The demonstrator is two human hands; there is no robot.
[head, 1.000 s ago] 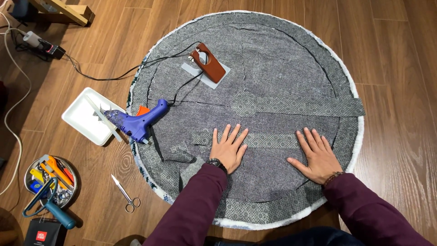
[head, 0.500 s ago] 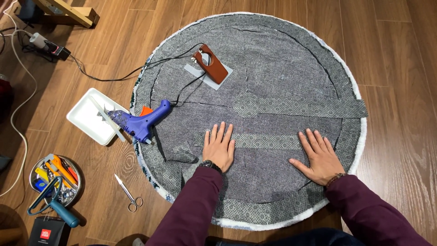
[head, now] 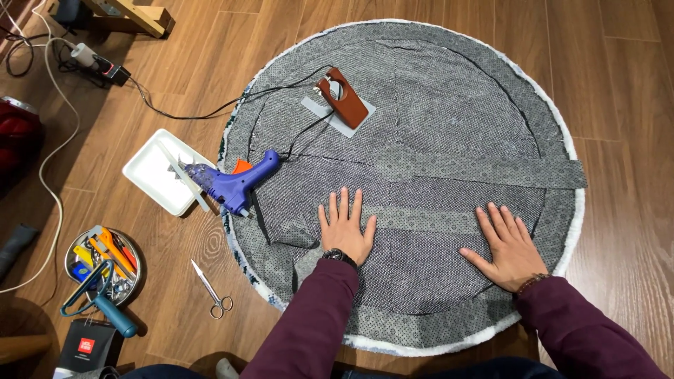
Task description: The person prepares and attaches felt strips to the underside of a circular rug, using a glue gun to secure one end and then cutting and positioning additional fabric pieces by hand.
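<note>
Both my hands flat on rug backing
L hand (head: 345, 231) & R hand (head: 507, 247) press the rug (head: 449, 105), fingers apart, gripping nothing; glue gun (head: 235, 184) near L

Blue glue gun (head: 239, 184) is lying w/ nozzle over white tray (head: 149, 173), cord trailing to brown tool (head: 342, 97) on grey patch. Small scissors (head: 213, 290) are lying on wood floor (head: 210, 63) nr round tin of tools (head: 102, 263).
</note>
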